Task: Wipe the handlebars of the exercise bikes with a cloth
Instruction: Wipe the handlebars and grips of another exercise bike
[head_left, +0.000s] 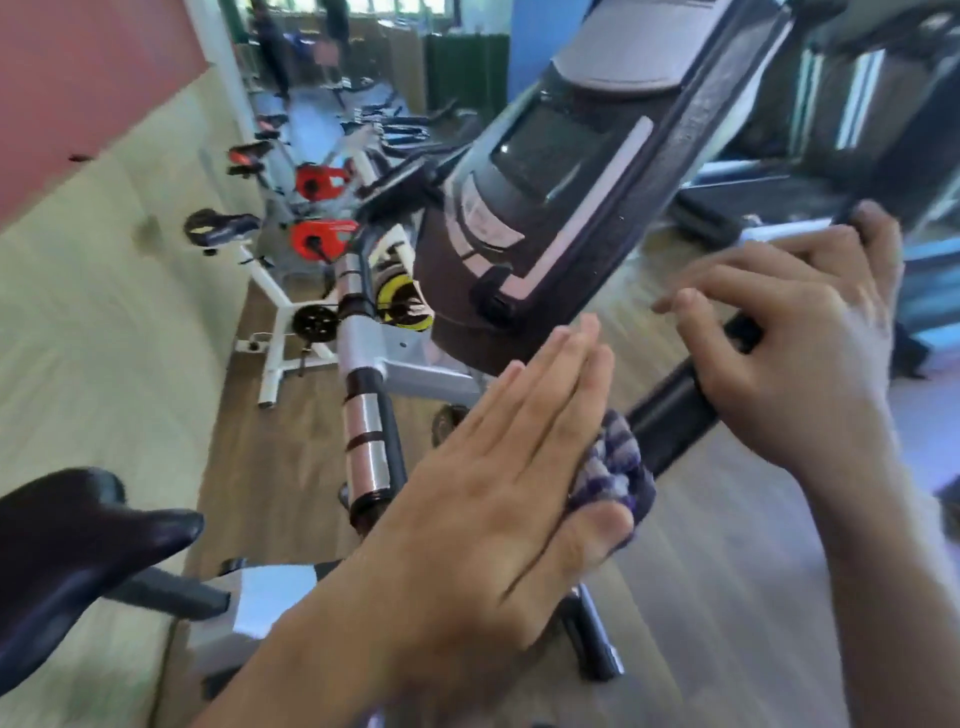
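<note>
Head view: your left hand (498, 467) lies flat, fingers (561, 374) straight and together, thumb pinning the cloth (613, 467) against the black handlebar (670, 415). Cloth is purple-and-white checked, bunched on the near end of the handlebar, just below your right hand (789, 353). Your right hand grips the handlebar farther up, fingers curled round it, with a black strip showing under the palm. Console (550, 171) of the bike sits just beyond the handlebar, dark screen with grey trim, tilted. Left of the handlebar runs a chrome-and-black bar (363, 415), apart from both hands. Black saddle (78, 535) is well left of the handlebar, at the lower edge. Farther left and beyond the handlebar, a row of white-framed bikes (291, 270) with red flywheels stands along the beige wall (104, 312) on the wooden floor (727, 571). Frame is motion-blurred; finer detail on the cloth can't be told.
</note>
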